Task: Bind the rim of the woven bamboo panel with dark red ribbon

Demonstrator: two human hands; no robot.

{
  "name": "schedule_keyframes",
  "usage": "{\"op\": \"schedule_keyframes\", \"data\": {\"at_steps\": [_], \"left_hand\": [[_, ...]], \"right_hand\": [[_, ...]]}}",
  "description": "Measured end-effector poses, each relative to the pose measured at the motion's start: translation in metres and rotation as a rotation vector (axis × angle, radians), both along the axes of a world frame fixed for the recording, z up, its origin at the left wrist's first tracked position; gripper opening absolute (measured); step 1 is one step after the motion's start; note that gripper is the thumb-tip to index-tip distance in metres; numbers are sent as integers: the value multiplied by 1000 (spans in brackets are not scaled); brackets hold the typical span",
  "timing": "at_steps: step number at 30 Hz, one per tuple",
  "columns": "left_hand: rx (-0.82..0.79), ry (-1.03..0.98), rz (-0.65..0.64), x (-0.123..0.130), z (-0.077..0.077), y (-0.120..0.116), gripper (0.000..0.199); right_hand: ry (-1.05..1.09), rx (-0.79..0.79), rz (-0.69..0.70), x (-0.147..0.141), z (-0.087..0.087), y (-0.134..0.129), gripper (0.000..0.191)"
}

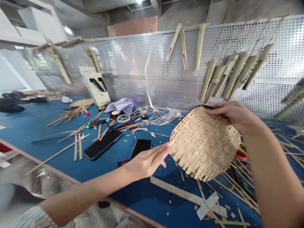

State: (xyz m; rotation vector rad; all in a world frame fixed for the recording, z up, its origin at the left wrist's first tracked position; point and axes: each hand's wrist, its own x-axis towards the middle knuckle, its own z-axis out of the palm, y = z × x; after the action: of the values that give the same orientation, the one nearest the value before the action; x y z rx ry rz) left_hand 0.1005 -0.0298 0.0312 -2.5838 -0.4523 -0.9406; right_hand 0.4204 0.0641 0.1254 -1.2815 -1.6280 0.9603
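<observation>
head view: right hand [234,115] grips the woven bamboo mat [204,142] rim, open left hand [148,161] touching its edge

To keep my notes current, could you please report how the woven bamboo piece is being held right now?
Right hand on dark upper rim of woven bamboo piece, lifted off table. Left hand open, fingertips at its edge. Smartphone just beyond that hand.

woven bamboo mat [204,142] — dark upper rim — frayed lower edge — tilted
</observation>
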Motion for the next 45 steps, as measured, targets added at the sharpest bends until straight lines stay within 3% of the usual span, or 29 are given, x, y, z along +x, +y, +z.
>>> {"op": "schedule_keyframes", "data": {"at_steps": [3, 8, 10, 12, 14, 17, 21, 27, 30, 39, 45], "left_hand": [[14, 22, -20, 0, 3, 1, 63], [7, -27, -30, -13, 22, -15, 72], [-13, -182, -20, -18, 38, -22, 59], [-178, -367, 56, -17, 56, -23, 41], [-470, -527, 175, -9, 73, -13, 24], [-936, -544, 98, 12, 87, 15, 26], [-1045, -514, 56, 36, 89, 41, 30], [-915, -496, 122, 44, 92, 39, 32], [-932, -520, 132, 44, 93, 40, 33], [-1352, -556, 44, 43, 85, 51, 21], [-1448, -610, -17, 43, 77, 52, 14]], "right_hand": [[133, -119, -177, -4, 4, -4, 23], [164, -88, -134, -5, 10, -11, 18], [141, -84, -102, -6, 14, -15, 17], [114, -79, -59, -10, 17, -20, 17], [92, -74, -11, -19, 21, -25, 20], [49, -60, 83, -34, 24, -32, 25], [-9, -35, 220, -44, 22, -34, 21], [-6, -57, 236, -48, 17, -32, 19], [-18, -57, 197, -50, 17, -33, 21], [-39, -158, 166, -56, 17, -32, 32], [-231, -50, 341, -60, 17, -36, 31]]}}
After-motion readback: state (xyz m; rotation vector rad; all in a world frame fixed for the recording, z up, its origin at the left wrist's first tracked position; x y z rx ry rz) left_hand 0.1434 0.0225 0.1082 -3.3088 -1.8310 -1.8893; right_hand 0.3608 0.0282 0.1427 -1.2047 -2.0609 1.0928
